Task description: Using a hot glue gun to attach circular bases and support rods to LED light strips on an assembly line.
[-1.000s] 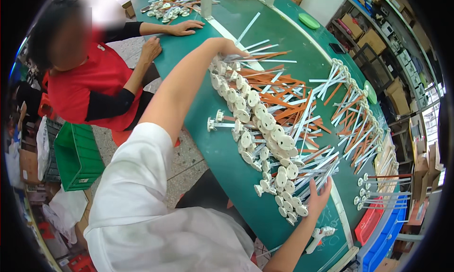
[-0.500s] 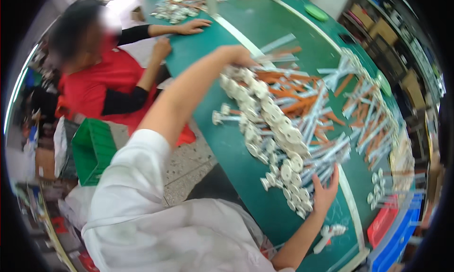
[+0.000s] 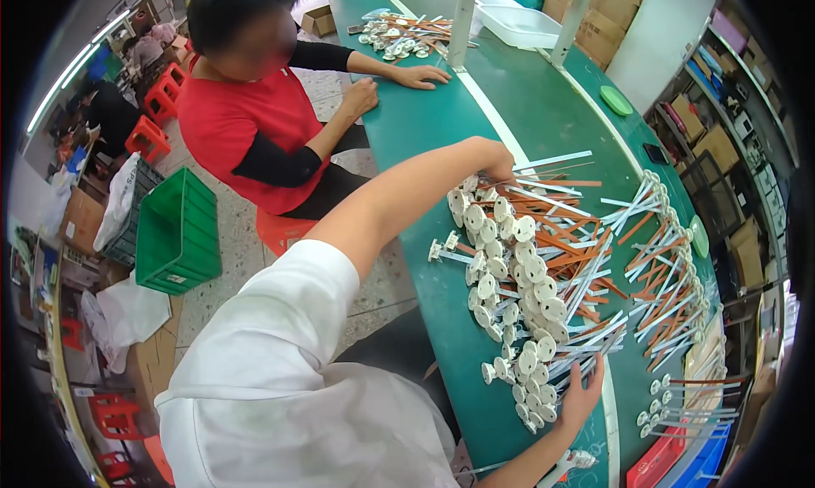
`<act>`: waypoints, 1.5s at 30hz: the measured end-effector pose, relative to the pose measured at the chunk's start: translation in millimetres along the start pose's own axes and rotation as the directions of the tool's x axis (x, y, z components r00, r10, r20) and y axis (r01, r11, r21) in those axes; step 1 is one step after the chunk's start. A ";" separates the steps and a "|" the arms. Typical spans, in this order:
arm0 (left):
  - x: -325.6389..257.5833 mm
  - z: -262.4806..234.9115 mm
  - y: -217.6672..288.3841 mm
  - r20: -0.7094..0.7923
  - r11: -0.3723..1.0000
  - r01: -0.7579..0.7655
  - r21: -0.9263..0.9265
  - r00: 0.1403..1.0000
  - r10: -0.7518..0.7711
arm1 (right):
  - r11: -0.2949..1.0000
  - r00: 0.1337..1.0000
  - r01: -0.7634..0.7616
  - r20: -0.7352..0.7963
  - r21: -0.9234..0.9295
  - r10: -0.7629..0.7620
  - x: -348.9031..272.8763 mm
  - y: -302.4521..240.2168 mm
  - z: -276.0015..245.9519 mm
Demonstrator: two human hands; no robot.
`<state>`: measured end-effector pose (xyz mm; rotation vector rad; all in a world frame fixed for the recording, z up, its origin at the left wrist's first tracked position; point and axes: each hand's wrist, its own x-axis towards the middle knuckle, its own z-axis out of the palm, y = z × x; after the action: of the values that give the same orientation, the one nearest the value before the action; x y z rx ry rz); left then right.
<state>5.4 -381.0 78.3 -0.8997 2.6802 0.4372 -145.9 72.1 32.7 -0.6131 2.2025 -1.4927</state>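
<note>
A long heap of cream-white round discs point(image 3: 533, 272) lies on the green table, their flat orange and pale-blue strips point(image 3: 577, 255) pointing right. At the far end of the heap, my left hand point(image 3: 499, 161) reaches in by the strips. Its fingers are mostly hidden, so its grip does not show. Cupped beside the near end is my right hand point(image 3: 581, 396), fingers spread against the pale strip ends. A disc piece point(image 3: 443, 247) sticks out from the heap's left side.
A row of similar pieces point(image 3: 671, 272) runs along the table's right side, above a red bin point(image 3: 655, 461). Across the corner a person in red point(image 3: 263, 136) rests a hand on the table near another pile point(image 3: 403, 36). A green crate point(image 3: 178, 232) stands on the floor.
The whole view has shifted, so the table and heap sit further right and lower. My hands stay at the two ends of the heap. The other person's hand still rests on the table.
</note>
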 end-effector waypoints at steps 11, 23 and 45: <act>-93.7 96.9 -52.5 -0.793 0.834 -0.171 -0.525 0.454 -0.406 | 0.985 0.927 0.160 -0.333 -0.063 -0.172 -48.9 -22.0 -44.2; -57.9 113.4 -52.1 -0.780 0.709 -0.358 -0.608 0.434 -0.451 | 0.992 0.796 0.053 -0.595 -0.113 -0.110 -165.0 -23.8 -66.7; -51.3 39.4 -77.8 -0.734 0.938 -0.134 -0.319 0.661 -0.155 | 0.995 0.972 0.054 -0.223 -0.084 -0.071 -160.5 -27.9 -67.7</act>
<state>99.6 -398.2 45.3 -1.4723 3.4082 0.6711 -48.5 204.8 96.0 -0.5662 2.4432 -1.5835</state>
